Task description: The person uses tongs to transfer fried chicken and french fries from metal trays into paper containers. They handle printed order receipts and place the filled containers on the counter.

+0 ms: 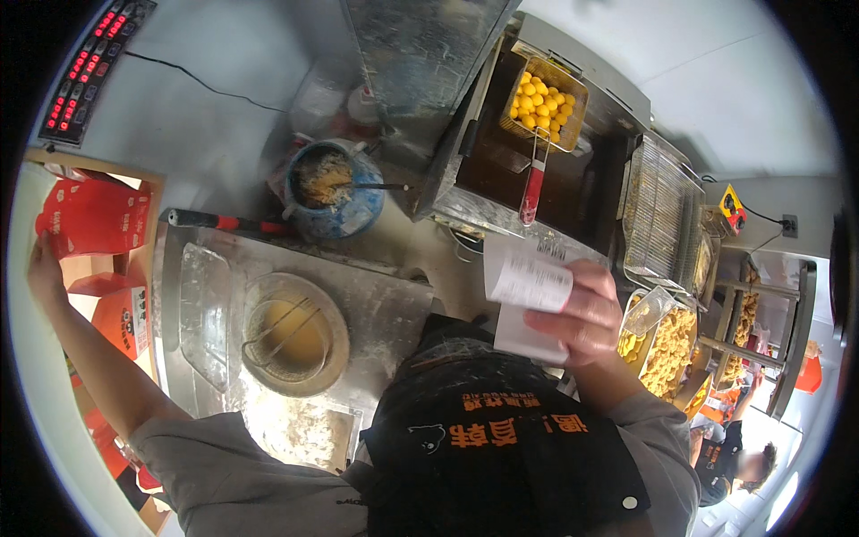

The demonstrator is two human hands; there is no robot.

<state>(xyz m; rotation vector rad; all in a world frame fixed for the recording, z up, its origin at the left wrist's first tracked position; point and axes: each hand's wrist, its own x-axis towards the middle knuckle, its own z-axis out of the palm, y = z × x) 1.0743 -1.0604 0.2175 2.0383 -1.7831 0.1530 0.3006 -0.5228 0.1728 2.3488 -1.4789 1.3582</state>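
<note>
At the far left, my left hand (45, 272) grips the lower edge of a red printed paper bag (100, 218) by a shelf opening. My right hand (584, 315) is raised right of centre, its fingers closed on curled white paper slips (527, 278) that bear printing. Beyond the slips is a deep fryer, where a wire basket (577, 94) of yellow balls stands with its red handle (533, 191) towards me. A metal whisk (288, 319) rests in a bowl of pale batter (292, 339) on the steel table (376, 322).
A blue-rimmed container (356, 225) of crumbly coating stands behind the table, and a clear tray (201, 315) lies on it. Right of the fryer are a wire rack (661, 208) and trays of fried pieces (668, 349). Orange boxes (124, 322) fill the left shelf. A co-worker (721, 463) is at far right.
</note>
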